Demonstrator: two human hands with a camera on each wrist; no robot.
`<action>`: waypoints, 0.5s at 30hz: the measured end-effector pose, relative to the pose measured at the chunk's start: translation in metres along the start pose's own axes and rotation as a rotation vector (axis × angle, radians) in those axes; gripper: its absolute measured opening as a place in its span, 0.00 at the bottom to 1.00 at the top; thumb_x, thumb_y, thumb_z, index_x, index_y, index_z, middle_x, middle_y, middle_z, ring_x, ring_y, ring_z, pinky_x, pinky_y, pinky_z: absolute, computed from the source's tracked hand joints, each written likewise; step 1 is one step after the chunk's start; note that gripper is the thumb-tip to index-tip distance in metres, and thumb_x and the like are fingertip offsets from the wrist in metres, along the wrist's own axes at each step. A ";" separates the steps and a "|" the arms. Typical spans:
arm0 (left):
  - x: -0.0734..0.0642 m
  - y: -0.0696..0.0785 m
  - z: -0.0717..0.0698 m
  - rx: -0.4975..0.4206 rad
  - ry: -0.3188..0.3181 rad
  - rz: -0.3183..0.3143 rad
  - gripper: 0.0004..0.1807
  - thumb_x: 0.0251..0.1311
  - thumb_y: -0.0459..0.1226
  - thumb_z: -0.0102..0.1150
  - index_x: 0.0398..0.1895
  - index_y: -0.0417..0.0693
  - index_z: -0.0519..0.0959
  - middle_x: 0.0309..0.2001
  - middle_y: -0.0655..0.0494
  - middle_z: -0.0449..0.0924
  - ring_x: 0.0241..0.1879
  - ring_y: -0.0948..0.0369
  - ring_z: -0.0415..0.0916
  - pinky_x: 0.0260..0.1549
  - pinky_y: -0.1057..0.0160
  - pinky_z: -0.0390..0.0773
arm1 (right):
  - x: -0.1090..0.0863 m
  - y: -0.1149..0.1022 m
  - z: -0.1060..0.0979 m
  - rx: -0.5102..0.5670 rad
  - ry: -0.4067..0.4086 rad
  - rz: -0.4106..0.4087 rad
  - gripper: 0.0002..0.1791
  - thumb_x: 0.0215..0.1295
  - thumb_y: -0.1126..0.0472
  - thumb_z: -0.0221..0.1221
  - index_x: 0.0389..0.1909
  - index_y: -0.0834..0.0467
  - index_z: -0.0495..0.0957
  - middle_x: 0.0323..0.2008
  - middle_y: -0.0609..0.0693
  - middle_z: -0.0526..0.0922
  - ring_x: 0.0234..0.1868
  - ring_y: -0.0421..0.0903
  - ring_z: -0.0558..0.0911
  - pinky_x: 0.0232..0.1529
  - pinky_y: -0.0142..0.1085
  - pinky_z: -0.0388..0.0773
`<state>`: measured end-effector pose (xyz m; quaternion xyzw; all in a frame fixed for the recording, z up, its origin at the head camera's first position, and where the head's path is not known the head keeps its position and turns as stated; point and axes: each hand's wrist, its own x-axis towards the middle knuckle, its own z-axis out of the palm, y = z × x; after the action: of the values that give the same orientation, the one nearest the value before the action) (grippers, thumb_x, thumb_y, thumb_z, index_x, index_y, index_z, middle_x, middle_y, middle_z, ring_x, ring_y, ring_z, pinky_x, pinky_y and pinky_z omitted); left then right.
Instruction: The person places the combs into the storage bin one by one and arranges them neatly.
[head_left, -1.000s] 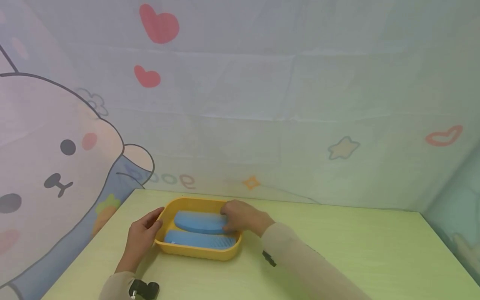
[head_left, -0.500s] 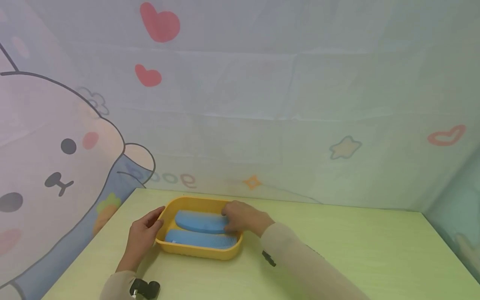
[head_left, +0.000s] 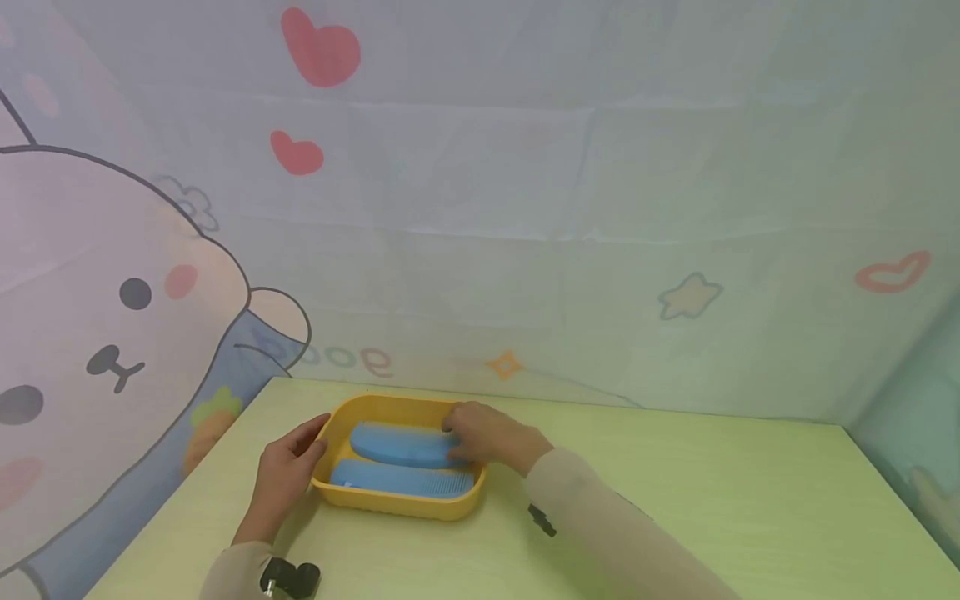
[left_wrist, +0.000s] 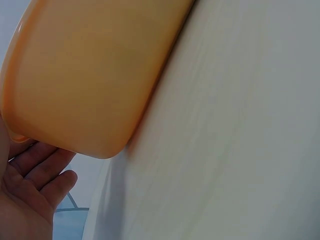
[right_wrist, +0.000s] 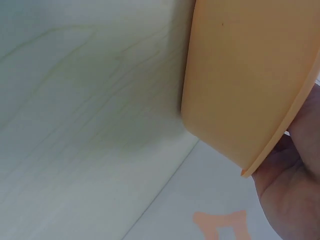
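A yellow plastic basket (head_left: 397, 506) stands on the table at the left in the head view. Two blue combs lie in it side by side: a curved-backed far comb (head_left: 405, 447) and a straighter near comb (head_left: 390, 478) with its teeth showing at the right. My right hand (head_left: 491, 433) reaches over the basket's right rim and holds the right end of the far comb between thumb and fingers. My left hand (head_left: 285, 471) rests against the left outer wall, its fingers (left_wrist: 57, 162) loosely bent beside the corner. Both combs are hidden in the wrist views.
The pale green table (head_left: 712, 500) stretches to the right of the basket. A printed cloth (head_left: 480, 183) with hearts and a cartoon animal hangs behind it. Small black devices (head_left: 291, 577) sit at the wrists.
The basket and left hand stay in place. My right thumb has shifted slightly, so a little more of the far comb's right end shows.
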<state>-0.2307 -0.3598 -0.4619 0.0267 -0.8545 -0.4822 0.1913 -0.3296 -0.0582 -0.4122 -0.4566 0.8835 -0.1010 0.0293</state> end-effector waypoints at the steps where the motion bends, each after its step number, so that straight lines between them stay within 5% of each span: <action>1: 0.000 0.000 0.001 0.001 -0.003 0.001 0.22 0.78 0.30 0.56 0.71 0.33 0.76 0.66 0.35 0.78 0.65 0.42 0.77 0.47 0.85 0.71 | -0.001 0.002 0.000 0.006 0.011 -0.007 0.14 0.68 0.59 0.73 0.47 0.63 0.87 0.41 0.51 0.85 0.43 0.45 0.81 0.48 0.35 0.80; 9: 0.003 -0.002 0.001 0.028 0.009 0.024 0.22 0.76 0.30 0.58 0.69 0.33 0.78 0.65 0.36 0.80 0.63 0.43 0.78 0.46 0.84 0.72 | -0.024 0.010 -0.018 0.163 0.118 -0.006 0.23 0.74 0.56 0.67 0.62 0.67 0.82 0.57 0.58 0.84 0.59 0.55 0.82 0.64 0.45 0.78; 15: 0.001 -0.004 -0.007 0.018 0.021 0.034 0.22 0.77 0.35 0.60 0.69 0.35 0.79 0.64 0.38 0.81 0.52 0.78 0.77 0.46 0.83 0.74 | -0.045 0.021 -0.026 0.210 0.196 0.015 0.26 0.75 0.53 0.67 0.65 0.65 0.81 0.60 0.57 0.84 0.62 0.56 0.81 0.65 0.48 0.77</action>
<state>-0.2297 -0.3676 -0.4616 0.0189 -0.8572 -0.4706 0.2084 -0.3240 -0.0062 -0.3928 -0.4323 0.8701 -0.2366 -0.0087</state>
